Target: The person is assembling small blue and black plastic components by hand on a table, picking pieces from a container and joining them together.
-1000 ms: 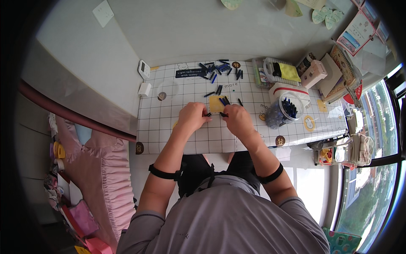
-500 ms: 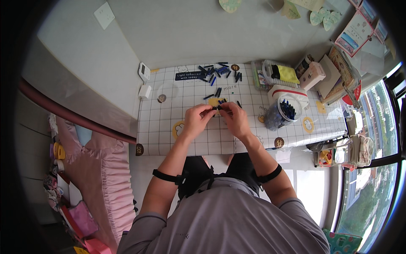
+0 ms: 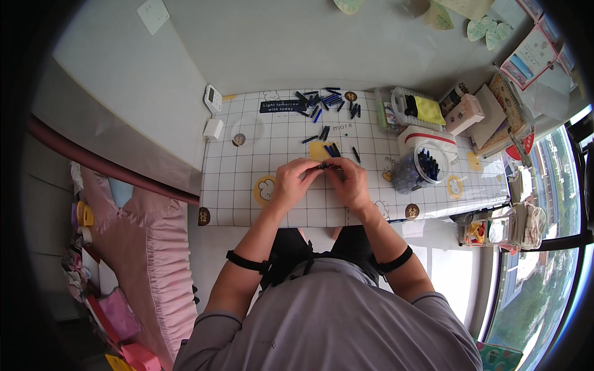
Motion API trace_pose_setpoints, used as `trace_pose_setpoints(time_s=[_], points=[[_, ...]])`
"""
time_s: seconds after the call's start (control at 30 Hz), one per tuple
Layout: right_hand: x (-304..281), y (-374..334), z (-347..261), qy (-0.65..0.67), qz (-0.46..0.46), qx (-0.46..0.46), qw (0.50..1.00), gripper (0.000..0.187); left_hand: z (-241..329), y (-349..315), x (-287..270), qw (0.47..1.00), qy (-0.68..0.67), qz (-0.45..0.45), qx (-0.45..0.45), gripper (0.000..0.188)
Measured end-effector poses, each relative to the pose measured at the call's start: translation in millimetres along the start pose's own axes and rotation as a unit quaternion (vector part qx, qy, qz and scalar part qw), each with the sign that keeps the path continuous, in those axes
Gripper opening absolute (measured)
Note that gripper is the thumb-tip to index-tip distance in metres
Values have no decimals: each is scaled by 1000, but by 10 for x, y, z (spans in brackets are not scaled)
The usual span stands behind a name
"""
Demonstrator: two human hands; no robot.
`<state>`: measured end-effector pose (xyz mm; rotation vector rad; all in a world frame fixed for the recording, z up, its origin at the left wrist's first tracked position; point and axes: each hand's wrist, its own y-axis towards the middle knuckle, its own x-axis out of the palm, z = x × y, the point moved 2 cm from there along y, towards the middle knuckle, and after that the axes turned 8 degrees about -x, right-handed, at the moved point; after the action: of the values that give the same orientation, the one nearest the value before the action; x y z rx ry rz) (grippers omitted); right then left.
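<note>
My left hand (image 3: 292,182) and my right hand (image 3: 348,181) meet over the middle of a white gridded table mat (image 3: 247,167). Together they pinch a small dark, thin stick-like piece (image 3: 323,166) between their fingertips. Just beyond my fingers lies a yellow card (image 3: 318,150) with two or three dark blue sticks (image 3: 331,150) on it. A loose pile of several dark blue and black sticks (image 3: 325,100) lies at the far edge of the mat. A clear round jar (image 3: 417,168) holding more blue sticks stands to the right of my right hand.
A white timer (image 3: 213,98) and a small white box (image 3: 213,128) sit at the mat's left edge. Clear boxes, a yellow cloth (image 3: 428,110) and stacked books crowd the right side. A pink padded seat (image 3: 148,247) is at my left, a window at the right.
Both hands drew back from the yellow card toward me and came closer together, carrying the small dark piece with them.
</note>
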<state>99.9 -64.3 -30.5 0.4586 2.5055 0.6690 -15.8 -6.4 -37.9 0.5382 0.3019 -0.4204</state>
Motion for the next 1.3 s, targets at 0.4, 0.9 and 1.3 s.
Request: trace_pose_setpoints(time_s=[0.4, 0.9, 1.3], points=[[-7, 24, -41, -62, -3, -25, 998, 18, -2, 26, -7, 1000, 6, 9, 4, 16], [1, 15, -31, -84, -10, -41, 996, 23, 53, 40, -27, 1000, 3, 0, -21, 20], [6, -4, -23, -71, 9, -1, 997, 20, 16, 21, -24, 1000, 0, -19, -1, 14]])
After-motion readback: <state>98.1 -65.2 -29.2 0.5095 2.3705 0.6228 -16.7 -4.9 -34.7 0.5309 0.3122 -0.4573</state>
